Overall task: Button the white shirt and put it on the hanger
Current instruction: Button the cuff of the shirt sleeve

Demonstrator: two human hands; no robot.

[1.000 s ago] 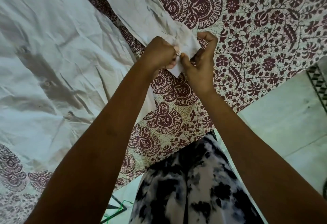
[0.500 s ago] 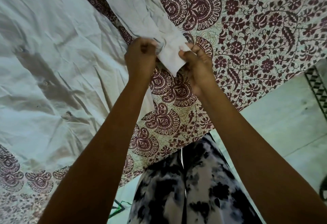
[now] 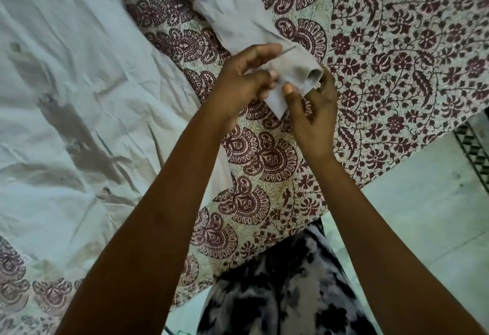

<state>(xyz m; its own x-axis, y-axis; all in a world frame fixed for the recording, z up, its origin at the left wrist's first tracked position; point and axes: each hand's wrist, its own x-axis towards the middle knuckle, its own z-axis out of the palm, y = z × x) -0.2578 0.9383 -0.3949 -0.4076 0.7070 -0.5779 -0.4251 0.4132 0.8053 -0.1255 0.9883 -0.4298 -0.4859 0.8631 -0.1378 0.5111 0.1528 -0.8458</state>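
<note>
White shirt (image 3: 66,91) lies spread on the bed's printed sheet (image 3: 397,43), body to the left with its front placket buttons (image 3: 76,146) looking done up; one sleeve runs up and right, and its cuff (image 3: 293,75) is lifted off the sheet between both hands. Left hand (image 3: 243,80) pinches the cuff's near flap, fingers curled round the fabric. Right hand (image 3: 312,104) grips the other flap, thumb on top, fingers under. Likely step: closing the cuff button. Can't see the button or the hole; both are hidden by the fingers. To do it well: keep the flaps overlapped flat, hole side on top, tilt the button edge-on, push it through with the thumb while the other hand pulls the hole over it. Keep the sleeve slack so the fabric doesn't fight the overlap. Check that the button has seated before letting go. No hanger in view; it needs locating after the cuffs.
</note>
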